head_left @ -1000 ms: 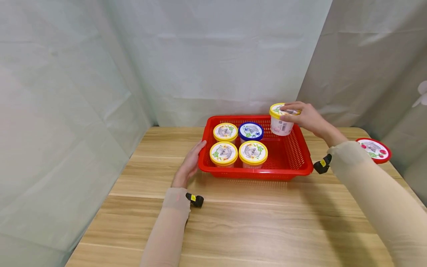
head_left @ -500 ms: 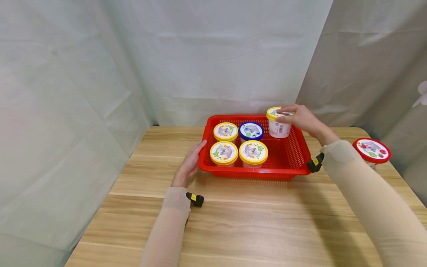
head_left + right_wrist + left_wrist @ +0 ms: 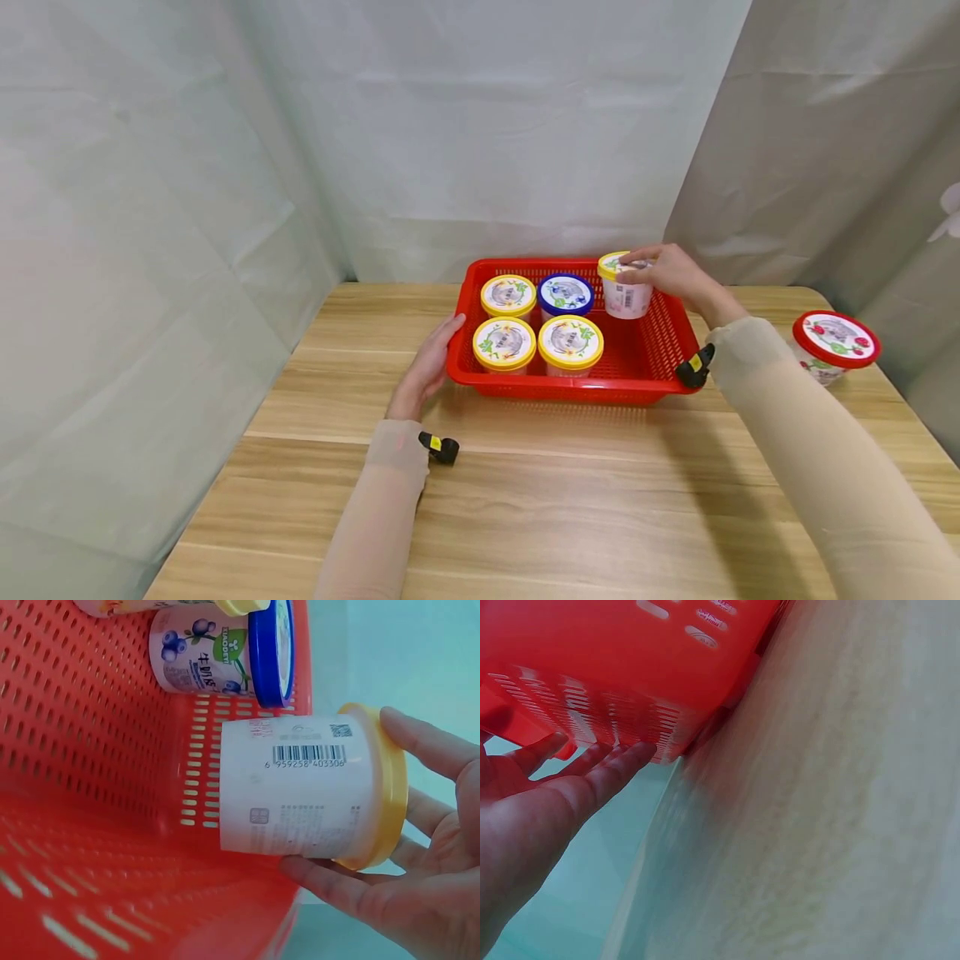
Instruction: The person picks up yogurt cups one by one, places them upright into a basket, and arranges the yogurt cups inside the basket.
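My right hand grips a white tub with a yellow lid from above, in the right back part of a red plastic basket. In the right wrist view the tub's printed side with a barcode faces the camera, and fingers lie around the lid and side. Several tubs stand in the left and middle of the basket: a blue-lidded one at the back and yellow-lidded ones, including a front tub. My left hand touches the basket's left side; in the left wrist view its fingers reach straight along the slotted wall.
A tub with a red lid stands on the wooden table right of the basket, partly behind the right sleeve. Pale curtains hang close behind and beside the table.
The right hand has lowered the yellow-lidded tub and moved it slightly left into the basket. More of the red-lidded tub shows past the sleeve. The left hand stays in place.
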`<state>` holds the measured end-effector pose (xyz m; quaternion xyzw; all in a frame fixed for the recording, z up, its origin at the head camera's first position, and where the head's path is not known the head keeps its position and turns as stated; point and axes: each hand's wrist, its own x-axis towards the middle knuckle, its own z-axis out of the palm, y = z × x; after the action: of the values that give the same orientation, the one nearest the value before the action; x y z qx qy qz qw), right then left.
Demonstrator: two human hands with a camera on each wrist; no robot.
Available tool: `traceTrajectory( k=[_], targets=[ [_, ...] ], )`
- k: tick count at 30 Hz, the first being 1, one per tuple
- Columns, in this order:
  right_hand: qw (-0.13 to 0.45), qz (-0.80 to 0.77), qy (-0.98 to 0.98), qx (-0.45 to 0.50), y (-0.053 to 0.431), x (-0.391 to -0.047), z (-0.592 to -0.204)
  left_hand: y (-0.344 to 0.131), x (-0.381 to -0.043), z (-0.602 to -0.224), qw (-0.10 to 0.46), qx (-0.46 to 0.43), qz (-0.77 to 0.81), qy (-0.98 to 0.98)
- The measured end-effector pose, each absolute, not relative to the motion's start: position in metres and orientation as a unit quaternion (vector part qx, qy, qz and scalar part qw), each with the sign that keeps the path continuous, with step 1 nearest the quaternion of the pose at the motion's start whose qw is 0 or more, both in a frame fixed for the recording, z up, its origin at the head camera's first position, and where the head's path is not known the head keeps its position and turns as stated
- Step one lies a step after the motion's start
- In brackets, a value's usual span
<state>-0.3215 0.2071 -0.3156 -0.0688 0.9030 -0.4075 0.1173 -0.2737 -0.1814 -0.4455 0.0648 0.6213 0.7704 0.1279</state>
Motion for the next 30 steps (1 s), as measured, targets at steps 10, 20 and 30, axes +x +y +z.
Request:
traceTrajectory(
  k=[10, 20, 30],
  targets=[
    [0.133, -0.409, 0.901, -0.062, 0.2091, -0.323, -0.3193, -0.1797, -0.2739, -0.4449, 0.131, 0.068, 0.774, 0.615],
    [0.159, -0.408, 0.895, -0.082, 0.2105, -0.3233, -0.3206, -0.1796, -0.2723, -0.4446, 0.131, 0.065, 0.775, 0.614],
    [0.182, -0.416, 0.883, -0.117, 0.2141, -0.3198, -0.3197, -0.1799, -0.2715, -0.4437, 0.13, 0.063, 0.776, 0.613]
  ],
)
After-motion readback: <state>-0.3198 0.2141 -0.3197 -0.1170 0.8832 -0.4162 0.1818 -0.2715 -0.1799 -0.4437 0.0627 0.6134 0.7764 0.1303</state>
